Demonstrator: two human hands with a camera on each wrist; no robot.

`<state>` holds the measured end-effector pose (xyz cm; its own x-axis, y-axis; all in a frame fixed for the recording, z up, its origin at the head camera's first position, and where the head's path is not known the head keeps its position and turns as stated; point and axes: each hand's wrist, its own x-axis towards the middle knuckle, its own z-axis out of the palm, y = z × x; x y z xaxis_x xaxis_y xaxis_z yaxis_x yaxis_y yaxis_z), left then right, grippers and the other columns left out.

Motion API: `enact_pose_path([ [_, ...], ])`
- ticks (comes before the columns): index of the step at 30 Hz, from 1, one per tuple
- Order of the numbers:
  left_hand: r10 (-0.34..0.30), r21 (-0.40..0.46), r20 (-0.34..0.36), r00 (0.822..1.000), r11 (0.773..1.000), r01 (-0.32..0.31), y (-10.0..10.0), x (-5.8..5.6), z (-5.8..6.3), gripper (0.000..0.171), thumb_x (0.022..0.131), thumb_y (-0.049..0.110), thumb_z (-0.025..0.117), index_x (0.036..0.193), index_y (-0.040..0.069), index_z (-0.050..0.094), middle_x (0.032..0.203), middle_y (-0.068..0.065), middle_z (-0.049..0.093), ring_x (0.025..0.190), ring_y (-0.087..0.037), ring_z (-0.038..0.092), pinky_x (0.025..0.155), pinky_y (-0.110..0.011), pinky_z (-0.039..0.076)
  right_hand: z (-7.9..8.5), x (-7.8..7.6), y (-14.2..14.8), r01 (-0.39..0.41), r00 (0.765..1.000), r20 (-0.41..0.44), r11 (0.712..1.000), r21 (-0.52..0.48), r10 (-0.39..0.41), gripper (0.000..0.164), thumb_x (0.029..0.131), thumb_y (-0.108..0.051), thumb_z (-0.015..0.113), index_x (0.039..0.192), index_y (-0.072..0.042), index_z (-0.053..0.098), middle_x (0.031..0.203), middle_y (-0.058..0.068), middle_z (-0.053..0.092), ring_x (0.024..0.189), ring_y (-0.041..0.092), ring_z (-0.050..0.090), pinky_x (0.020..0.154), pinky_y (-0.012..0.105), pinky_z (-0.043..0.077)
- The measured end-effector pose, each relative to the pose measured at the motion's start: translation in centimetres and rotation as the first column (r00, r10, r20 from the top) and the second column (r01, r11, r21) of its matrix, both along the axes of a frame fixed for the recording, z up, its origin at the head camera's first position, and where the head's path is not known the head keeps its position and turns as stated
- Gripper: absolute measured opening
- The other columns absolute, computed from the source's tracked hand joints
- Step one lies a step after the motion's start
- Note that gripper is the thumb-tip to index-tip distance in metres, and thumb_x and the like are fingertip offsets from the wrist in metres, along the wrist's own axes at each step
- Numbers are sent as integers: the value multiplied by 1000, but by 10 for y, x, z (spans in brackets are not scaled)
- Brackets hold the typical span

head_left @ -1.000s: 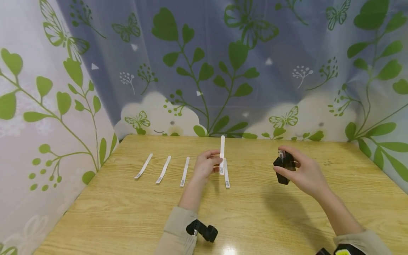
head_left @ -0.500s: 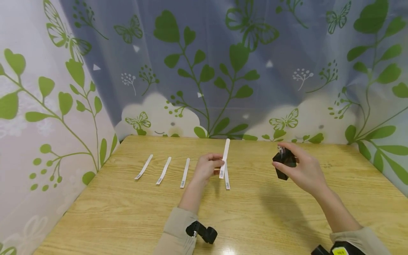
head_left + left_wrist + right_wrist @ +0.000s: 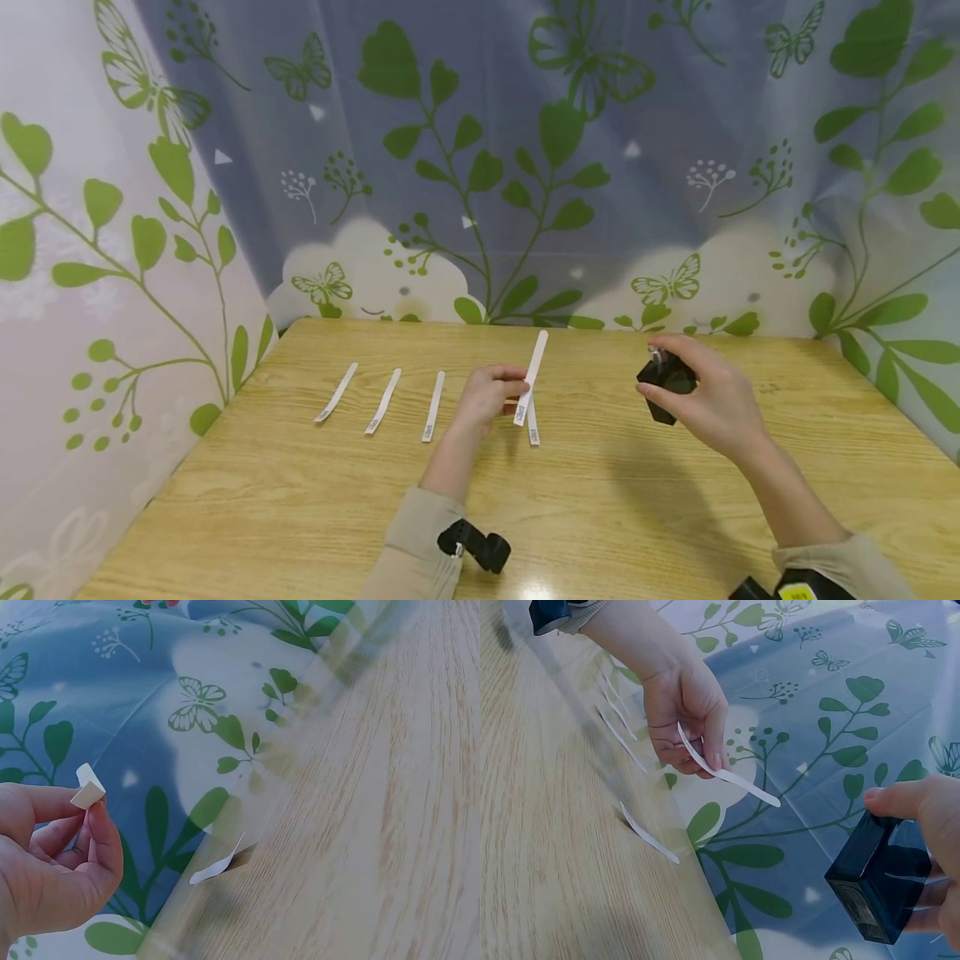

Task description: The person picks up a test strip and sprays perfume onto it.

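My left hand point(image 3: 483, 400) pinches a white perfume test strip point(image 3: 537, 354) between thumb and fingers, raised over the table and leaning to the right at its top. Small dark print marks the strip's lower end. Behind it, partly covered in the head view, another test strip point(image 3: 534, 432) lies on the wood. To the right, my right hand point(image 3: 716, 404) grips a black, boxy perfume bottle point(image 3: 877, 877) above the table. The index finger is at the clear and metallic top, and the thumb lies along the near side. A gap separates bottle and held strip.
Three more test strips lie in a spaced row on the left: a far-left strip point(image 3: 336, 393), a middle strip point(image 3: 384, 402) and a nearer strip point(image 3: 433, 407). The wooden table point(image 3: 300, 517) ends at a leaf-patterned curtain point(image 3: 465, 167).
The held strip has tilted, its top swinging right and a little lower. The perfume bottle has shifted slightly left and tipped a bit. The strips on the table stay put.
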<state>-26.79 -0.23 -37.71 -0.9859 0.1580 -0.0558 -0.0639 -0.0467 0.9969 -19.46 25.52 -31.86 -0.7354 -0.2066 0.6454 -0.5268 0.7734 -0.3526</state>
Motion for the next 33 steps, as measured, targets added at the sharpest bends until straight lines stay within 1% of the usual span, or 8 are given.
enact_pose_path([
  [6, 4, 5, 2, 1000, 1000, -4, 2, -1, -2, 24, 84, -5, 60, 108, -9, 62, 81, -6, 62, 68, -13, 57, 62, -26, 50, -1, 0, -1, -7, 999, -35, 1000, 5, 7, 54, 71, -10, 80, 120, -7, 58, 115, 13, 59, 92, 29, 59, 65, 45, 48],
  [15, -9, 7, 2, 1000, 1000, 9, 2, 0, -1, 25, 85, -4, 59, 109, -9, 61, 85, -7, 61, 70, -12, 56, 63, -26, 50, -1, 1, -1, 0, 999, -39, 1000, -1, 0, 54, 71, -10, 79, 120, -7, 58, 117, 14, 59, 92, 31, 59, 64, 46, 49],
  [19, -8, 1, -1, 1000, 1000, 8, 2, 0, -1, 24, 85, -4, 59, 109, -9, 61, 85, -7, 61, 70, -12, 55, 62, -26, 50, 0, 2, 0, 5, 1000, -11, 1000, -9, -5, 52, 73, -12, 78, 120, -6, 58, 118, 15, 58, 93, 32, 58, 66, 47, 48],
  [23, -1, 1, 4, 1000, 1000, 1, 2, 0, 0, 23, 85, -4, 59, 108, -8, 62, 84, -7, 60, 70, -11, 55, 63, -26, 50, 1, 4, 0, 22, 999, 28, 1000, -17, -21, 51, 76, -15, 77, 122, -6, 57, 116, 14, 59, 88, 31, 59, 64, 45, 47],
  [27, 9, 6, 10, 1000, 1000, -10, 2, 0, 0, 23, 85, -4, 59, 107, -8, 62, 84, -7, 60, 70, -12, 55, 63, -27, 50, 1, 6, 3, 29, 998, 48, 999, -16, -29, 52, 76, -16, 77, 123, -8, 57, 113, 12, 60, 83, 26, 59, 61, 41, 47],
  [33, 27, 18, 23, 999, 999, -27, 0, -1, -1, 23, 85, -5, 59, 108, -8, 62, 86, -7, 61, 71, -12, 55, 63, -26, 48, 2, 9, 7, 33, 993, 110, 999, -42, -28, 54, 78, -19, 76, 127, -10, 54, 116, 12, 58, 87, 27, 60, 65, 31, 50],
])
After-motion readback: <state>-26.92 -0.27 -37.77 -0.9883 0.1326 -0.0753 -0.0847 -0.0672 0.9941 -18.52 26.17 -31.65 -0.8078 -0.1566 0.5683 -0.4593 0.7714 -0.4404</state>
